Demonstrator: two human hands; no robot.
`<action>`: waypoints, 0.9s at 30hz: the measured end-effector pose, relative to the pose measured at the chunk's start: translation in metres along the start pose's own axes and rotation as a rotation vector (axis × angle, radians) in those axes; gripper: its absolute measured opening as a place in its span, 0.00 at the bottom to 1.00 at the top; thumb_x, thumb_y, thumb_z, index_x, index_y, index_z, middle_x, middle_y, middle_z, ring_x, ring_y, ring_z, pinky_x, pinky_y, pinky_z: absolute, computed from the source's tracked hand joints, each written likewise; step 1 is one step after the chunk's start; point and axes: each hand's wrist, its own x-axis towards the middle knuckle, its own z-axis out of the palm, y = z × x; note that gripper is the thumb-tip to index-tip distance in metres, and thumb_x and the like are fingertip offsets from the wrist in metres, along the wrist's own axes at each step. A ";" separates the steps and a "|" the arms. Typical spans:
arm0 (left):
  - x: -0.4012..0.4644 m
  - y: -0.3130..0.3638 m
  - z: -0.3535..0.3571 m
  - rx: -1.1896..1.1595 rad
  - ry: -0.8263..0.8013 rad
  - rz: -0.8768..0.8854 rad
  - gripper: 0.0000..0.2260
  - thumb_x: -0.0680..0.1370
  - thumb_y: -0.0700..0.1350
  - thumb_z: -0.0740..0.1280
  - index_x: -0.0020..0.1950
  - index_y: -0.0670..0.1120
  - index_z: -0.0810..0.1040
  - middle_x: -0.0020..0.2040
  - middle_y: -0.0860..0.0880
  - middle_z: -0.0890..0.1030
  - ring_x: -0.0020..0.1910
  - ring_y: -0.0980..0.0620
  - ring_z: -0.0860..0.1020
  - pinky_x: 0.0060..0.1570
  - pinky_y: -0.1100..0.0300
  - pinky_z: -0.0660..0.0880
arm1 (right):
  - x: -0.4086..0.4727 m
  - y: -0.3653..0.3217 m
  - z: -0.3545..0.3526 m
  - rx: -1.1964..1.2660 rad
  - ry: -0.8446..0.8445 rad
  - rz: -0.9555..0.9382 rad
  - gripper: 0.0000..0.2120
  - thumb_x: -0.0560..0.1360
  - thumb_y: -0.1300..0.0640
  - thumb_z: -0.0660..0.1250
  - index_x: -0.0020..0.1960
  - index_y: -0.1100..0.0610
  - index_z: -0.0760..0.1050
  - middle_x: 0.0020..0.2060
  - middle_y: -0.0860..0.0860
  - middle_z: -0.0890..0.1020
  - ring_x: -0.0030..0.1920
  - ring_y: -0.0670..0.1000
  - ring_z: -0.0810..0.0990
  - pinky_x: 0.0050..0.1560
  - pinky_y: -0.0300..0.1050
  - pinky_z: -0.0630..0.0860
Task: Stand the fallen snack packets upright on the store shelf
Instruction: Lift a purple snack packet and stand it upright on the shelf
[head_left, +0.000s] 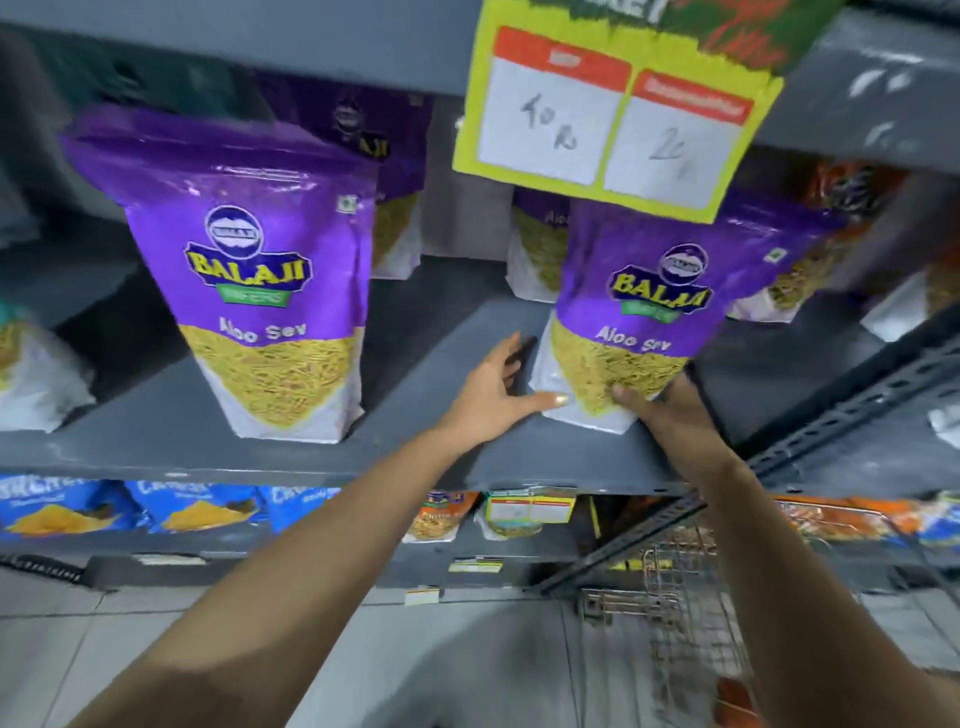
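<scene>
Grey metal shelf (431, 332) spans the frame, w/ a second shelf level below it. On the grey shelf, 2 purple Balaji Aloo Sev packets stand upright at the front: left packet (270, 280) alone near the shelf edge, right packet (631, 317) leaning slightly, base on the shelf board. Behind them approx. 3 more purple packets, partly hidden and blurred; exact count can't be told. 1 yellow price sign (613, 114) hangs from the shelf above, covering the top of the right packet. Lower shelf: 3 blue packets (192, 512) visible at left, plus orange ones further right, blurred. 1 wire cart (685, 587) at bottom right.

2 hands, both on the right packet's base. Left hand (493, 395): fingers spread, thumb pressed along the bottom-left corner, fingers wrapping behind the side. Right hand (670, 410): fingers on the lower front and right corner, gripping it.
</scene>
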 end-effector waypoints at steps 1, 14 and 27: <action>-0.003 -0.004 0.000 -0.004 -0.010 0.008 0.40 0.68 0.41 0.78 0.75 0.43 0.62 0.70 0.52 0.70 0.67 0.52 0.72 0.69 0.58 0.69 | 0.000 -0.001 0.003 -0.020 -0.049 0.008 0.23 0.71 0.67 0.73 0.65 0.65 0.73 0.61 0.63 0.81 0.55 0.51 0.79 0.63 0.54 0.75; -0.033 0.016 -0.014 0.073 -0.063 0.018 0.27 0.67 0.44 0.80 0.63 0.48 0.75 0.58 0.51 0.84 0.56 0.55 0.82 0.60 0.54 0.79 | -0.018 -0.021 0.000 0.080 -0.291 0.064 0.32 0.70 0.62 0.74 0.71 0.57 0.67 0.63 0.53 0.82 0.63 0.51 0.80 0.70 0.56 0.72; -0.023 0.104 -0.021 -0.236 0.197 0.336 0.09 0.76 0.37 0.70 0.54 0.46 0.81 0.45 0.55 0.87 0.45 0.58 0.83 0.47 0.64 0.80 | -0.014 -0.087 -0.015 0.524 0.032 -0.070 0.04 0.80 0.57 0.63 0.53 0.51 0.74 0.48 0.46 0.83 0.50 0.45 0.82 0.58 0.48 0.78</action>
